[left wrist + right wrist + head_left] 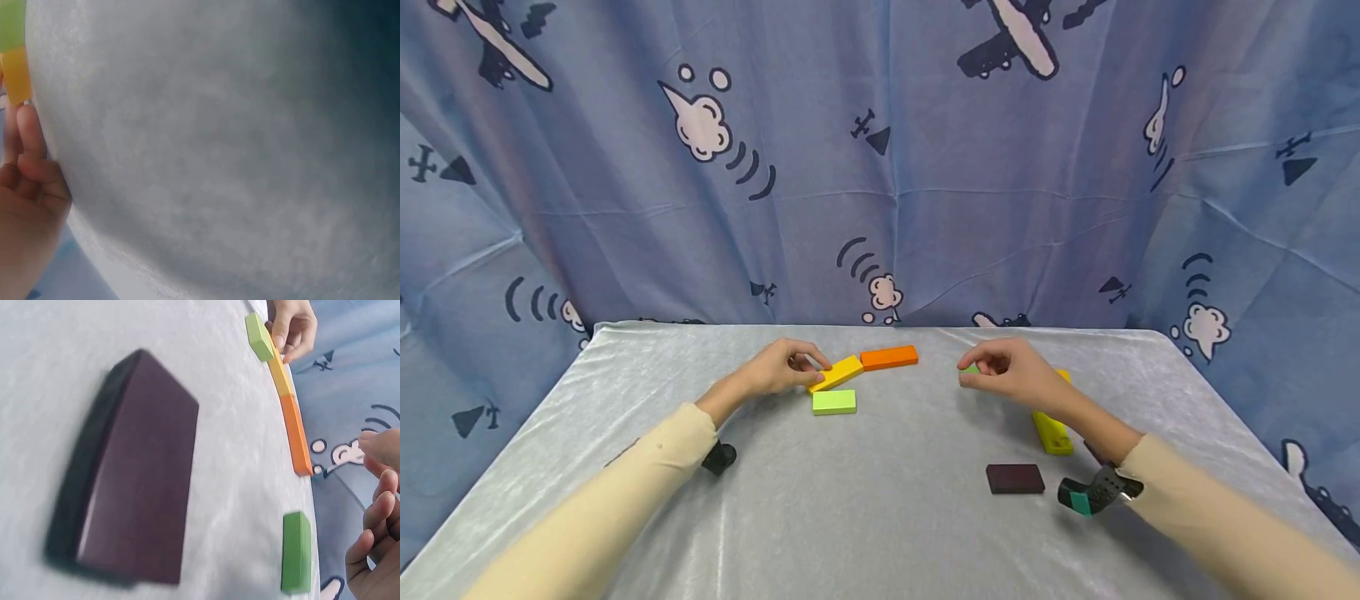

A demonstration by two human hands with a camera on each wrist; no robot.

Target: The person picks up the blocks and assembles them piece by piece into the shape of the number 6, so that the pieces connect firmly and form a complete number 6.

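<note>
One amber-yellow rectangular block (841, 372) lay left of centre near the far edge of the worktop (887, 517), its long axis slanting from near left to far right. The left hand (778, 367) reached in from the left, back upward and fingers bent, its grip pinching the block's left end between thumb and fingers.

The block's right end met one orange rectangular block (890, 358), which pointed almost straight across. Just on the near side of the amber-yellow one lay one lime-green rectangular block (834, 402), also crosswise.

Farther right, one mid-green rectangular block (297, 553) rested on the worktop, long axis roughly along the far edge. The right hand (1011, 372) hung beside it, fingers loosely bent and its grip parted, clear of the block in the right wrist view.

Behind the right forearm showed bright yellow pieces (1052, 433); with the arm across them, it was hard to say whether they were one block or two. One dark purple rectangular block (1015, 479) lay crosswise nearer the wearer. Two cream sleeves (617, 492) covered the forearms, pale grey cloth covered the worktop, and one blue airplane-print fabric curtain (820, 225) hung behind.
</note>
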